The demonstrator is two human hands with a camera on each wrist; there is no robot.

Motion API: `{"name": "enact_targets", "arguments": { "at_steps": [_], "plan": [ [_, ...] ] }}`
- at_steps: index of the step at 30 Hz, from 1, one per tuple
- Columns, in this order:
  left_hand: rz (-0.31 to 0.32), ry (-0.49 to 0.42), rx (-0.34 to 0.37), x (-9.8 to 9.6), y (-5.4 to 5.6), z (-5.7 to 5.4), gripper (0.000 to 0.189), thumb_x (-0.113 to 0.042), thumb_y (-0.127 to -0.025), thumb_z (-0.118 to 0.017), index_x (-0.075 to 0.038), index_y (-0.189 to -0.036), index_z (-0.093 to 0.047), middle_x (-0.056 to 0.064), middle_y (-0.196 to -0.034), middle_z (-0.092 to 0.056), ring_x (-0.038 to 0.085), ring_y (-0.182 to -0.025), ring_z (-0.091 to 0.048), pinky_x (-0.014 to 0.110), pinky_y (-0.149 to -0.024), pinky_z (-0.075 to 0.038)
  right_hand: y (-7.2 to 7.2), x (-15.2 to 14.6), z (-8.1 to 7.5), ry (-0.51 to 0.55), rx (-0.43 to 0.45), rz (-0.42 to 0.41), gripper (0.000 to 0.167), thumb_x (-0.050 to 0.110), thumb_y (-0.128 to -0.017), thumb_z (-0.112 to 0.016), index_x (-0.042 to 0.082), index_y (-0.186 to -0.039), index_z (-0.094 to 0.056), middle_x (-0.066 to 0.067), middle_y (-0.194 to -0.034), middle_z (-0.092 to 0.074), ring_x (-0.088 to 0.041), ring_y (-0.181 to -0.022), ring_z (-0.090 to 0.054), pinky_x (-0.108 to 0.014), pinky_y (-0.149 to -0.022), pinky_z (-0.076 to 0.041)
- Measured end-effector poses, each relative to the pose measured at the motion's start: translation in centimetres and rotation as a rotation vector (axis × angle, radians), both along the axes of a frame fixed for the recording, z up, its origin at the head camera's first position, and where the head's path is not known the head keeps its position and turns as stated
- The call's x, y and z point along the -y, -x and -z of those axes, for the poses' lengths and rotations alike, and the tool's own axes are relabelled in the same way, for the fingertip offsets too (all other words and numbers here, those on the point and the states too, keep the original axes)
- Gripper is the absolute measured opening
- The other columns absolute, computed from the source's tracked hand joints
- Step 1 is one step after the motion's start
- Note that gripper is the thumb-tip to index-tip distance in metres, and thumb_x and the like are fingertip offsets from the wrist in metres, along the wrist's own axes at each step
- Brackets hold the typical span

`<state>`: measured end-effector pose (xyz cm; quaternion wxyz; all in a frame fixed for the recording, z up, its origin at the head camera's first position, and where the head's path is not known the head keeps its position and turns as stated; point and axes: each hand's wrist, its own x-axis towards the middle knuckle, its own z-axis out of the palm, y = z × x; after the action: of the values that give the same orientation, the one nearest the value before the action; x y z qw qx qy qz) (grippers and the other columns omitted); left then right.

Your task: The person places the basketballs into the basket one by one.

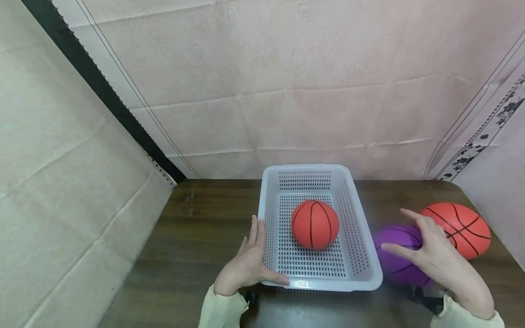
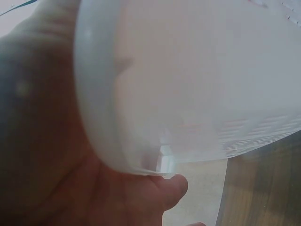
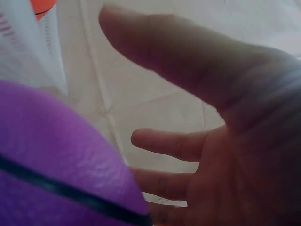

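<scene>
A white plastic basket (image 1: 365, 237) with slotted walls stands on the table, and one small orange-red basketball (image 1: 315, 224) sits in it. At its front left corner rests my left hand (image 1: 246, 262), fingers straight along the left side and thumb across the front rim. In the left wrist view the basket wall (image 2: 188, 84) fills most of the picture, with the left thumb and palm around its corner. My right hand (image 1: 436, 250) is spread over a purple basketball (image 1: 395, 269) to the right of the basket. In the right wrist view, its fingers (image 3: 169, 143) are apart and extended beside the purple ball (image 3: 61, 150).
A larger-looking orange-red basketball (image 1: 463, 228) lies right of the purple one, partly behind my right hand. The brown wooden table (image 1: 197, 241) meets pale cloth walls at the back (image 1: 287, 91) and left (image 1: 69, 182), with another cloth on the right.
</scene>
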<state>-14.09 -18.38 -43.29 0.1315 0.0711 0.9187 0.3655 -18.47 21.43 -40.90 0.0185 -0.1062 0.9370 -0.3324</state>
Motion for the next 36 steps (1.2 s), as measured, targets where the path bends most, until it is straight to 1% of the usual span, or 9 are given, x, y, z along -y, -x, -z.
{"name": "enact_targets", "arguments": {
  "at_steps": [2, 5, 9, 14, 18, 23, 29, 33, 36],
  "plan": [
    [0.0, -0.007, 0.005, 0.0, 0.0, 0.0, 0.15, -0.055, -0.055, -0.089, -0.011, -0.154, 0.014, 0.001, -0.156, 0.032, 0.031, -0.146, 0.009, 0.061, -0.113, -0.003, 0.1, 0.0, 0.3, -0.03, -0.015, 0.007, 0.109, 0.05, -0.075, -0.08, 0.0, -0.151, -0.022, -0.037, -0.141, -0.029, -0.058, -0.124, -0.022, -0.072, -0.088, -0.023],
    [0.001, -0.011, 0.006, 0.0, 0.1, 0.0, 0.151, -0.055, -0.055, -0.089, -0.01, -0.154, 0.014, 0.001, -0.156, 0.032, 0.03, -0.146, 0.009, 0.062, -0.113, -0.003, 0.1, -0.1, 0.8, -0.102, -0.041, 0.04, 0.112, 0.055, -0.07, -0.082, -0.001, -0.149, -0.026, -0.037, -0.137, -0.034, -0.055, -0.117, -0.027, -0.066, -0.082, -0.024],
    [0.002, -0.019, 0.006, 0.0, 0.2, 0.0, 0.151, -0.054, -0.055, -0.09, -0.01, -0.154, 0.015, 0.001, -0.156, 0.032, 0.03, -0.146, 0.01, 0.062, -0.112, -0.002, 0.2, -0.3, 1.0, -0.179, -0.036, 0.086, 0.116, 0.062, -0.066, -0.08, -0.001, -0.148, -0.027, -0.037, -0.136, -0.033, -0.055, -0.117, -0.028, -0.066, -0.079, -0.026],
    [0.002, -0.025, 0.007, 0.0, 0.2, 0.0, 0.151, -0.054, -0.055, -0.09, -0.01, -0.154, 0.015, 0.001, -0.156, 0.032, 0.031, -0.146, 0.01, 0.063, -0.112, -0.002, 0.3, -0.7, 1.0, -0.225, 0.006, 0.102, 0.12, 0.068, -0.065, -0.077, -0.003, -0.147, -0.027, -0.038, -0.137, -0.03, -0.058, -0.119, -0.023, -0.07, -0.081, -0.024],
    [-0.004, -0.019, 0.012, 0.0, 0.1, 0.0, 0.151, -0.054, -0.055, -0.09, -0.011, -0.154, 0.015, 0.001, -0.156, 0.032, 0.032, -0.146, 0.009, 0.062, -0.113, -0.002, 0.4, -0.9, 1.1, -0.261, 0.06, 0.098, 0.123, 0.073, -0.062, -0.075, -0.006, -0.145, -0.029, -0.038, -0.135, -0.029, -0.057, -0.115, -0.023, -0.07, -0.077, -0.028],
    [-0.008, -0.014, 0.023, 0.0, 0.1, 0.0, 0.149, -0.052, -0.056, -0.09, -0.011, -0.154, 0.016, 0.001, -0.155, 0.033, 0.033, -0.146, 0.009, 0.062, -0.113, -0.002, 0.4, -1.1, 1.3, -0.268, 0.117, 0.087, 0.125, 0.074, -0.065, -0.072, -0.011, -0.143, -0.025, -0.041, -0.127, -0.03, -0.058, -0.107, -0.026, -0.071, -0.069, -0.036],
    [-0.011, -0.013, 0.023, -0.1, 0.1, 0.1, 0.149, -0.049, -0.057, -0.091, -0.011, -0.154, 0.016, 0.0, -0.155, 0.034, 0.032, -0.146, 0.01, 0.061, -0.113, -0.001, 0.4, -1.1, 1.7, -0.23, 0.103, 0.037, 0.126, 0.067, -0.065, -0.078, -0.019, -0.139, -0.023, -0.044, -0.121, -0.033, -0.058, -0.101, -0.029, -0.065, -0.077, -0.034],
    [-0.011, -0.006, 0.015, -0.1, 0.1, 0.1, 0.149, -0.05, -0.057, -0.091, -0.01, -0.154, 0.016, 0.001, -0.155, 0.033, 0.032, -0.146, 0.009, 0.061, -0.113, -0.002, 0.5, -1.2, 1.7, -0.225, 0.115, 0.031, 0.127, 0.066, -0.063, -0.08, -0.018, -0.139, -0.023, -0.042, -0.119, -0.035, -0.057, -0.099, -0.033, -0.064, -0.075, -0.036],
    [-0.008, -0.009, 0.013, 0.0, 0.1, 0.2, 0.149, -0.051, -0.057, -0.091, -0.01, -0.154, 0.016, 0.001, -0.155, 0.033, 0.032, -0.146, 0.009, 0.061, -0.113, -0.002, 0.6, -1.2, 1.6, -0.225, 0.13, 0.036, 0.125, 0.066, -0.065, -0.078, -0.017, -0.139, -0.024, -0.041, -0.118, -0.036, -0.056, -0.098, -0.034, -0.064, -0.072, -0.038]
  ]
}}
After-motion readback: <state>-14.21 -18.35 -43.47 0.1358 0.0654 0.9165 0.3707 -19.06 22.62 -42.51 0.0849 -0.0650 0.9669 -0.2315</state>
